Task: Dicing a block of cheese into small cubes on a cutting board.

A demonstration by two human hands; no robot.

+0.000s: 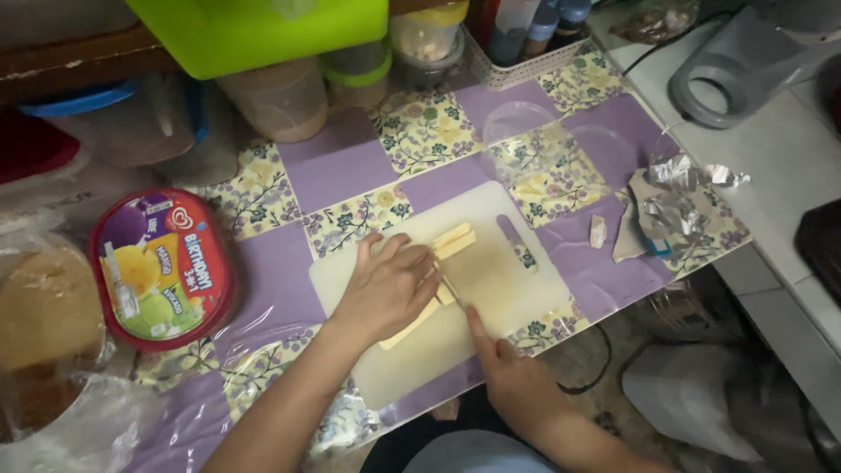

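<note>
Butter-coloured block (419,320) lies flat on the white cutting board (412,368) near the front edge of the counter (342,162), partly hidden under the left hand (385,289). In the head view, that hand presses down on it with its fingers (412,263) spread narrowly and laid flat. Two already cut pale sticks (455,240) rest just beyond the fingertips, touching each other. The right hand (517,377) is wrapped around a knife (449,287), forefinger stretched along its back; the thin blade is hard to make out but seems to sit right beside the left fingertips.

An open clear plastic container (547,158) lies behind the board, crumpled foil wrapper (670,210) to its right, and a red-rimmed ice-cream tub (162,267) well apart on the left.

My judgement of the risk: the blade runs so close to the holding fingers that a slip on a soft, greasy block could nick them. The board also overhangs the counter's near edge, so hard downward pressure might tip or slide it, and a soft block may smear rather than slice cleanly.
</note>
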